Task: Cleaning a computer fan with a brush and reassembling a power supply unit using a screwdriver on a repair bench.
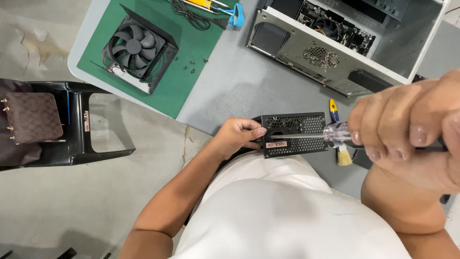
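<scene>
A black power supply box (299, 125) with a perforated metal face rests at the near edge of the grey table, against my body. My left hand (236, 136) grips its left end, fingers curled over the face. My right hand (412, 129), large and close to the camera, holds a screwdriver (330, 134) with a clear handle. Its metal shaft runs left across the perforated face, the tip near my left fingertips.
An open computer case (345, 43) lies at the back right. A black fan unit (139, 48) and loose screws (191, 64) sit on a green mat (191, 43). A small brush (341, 152) lies beside the box. A black chair (72, 124) stands on the left.
</scene>
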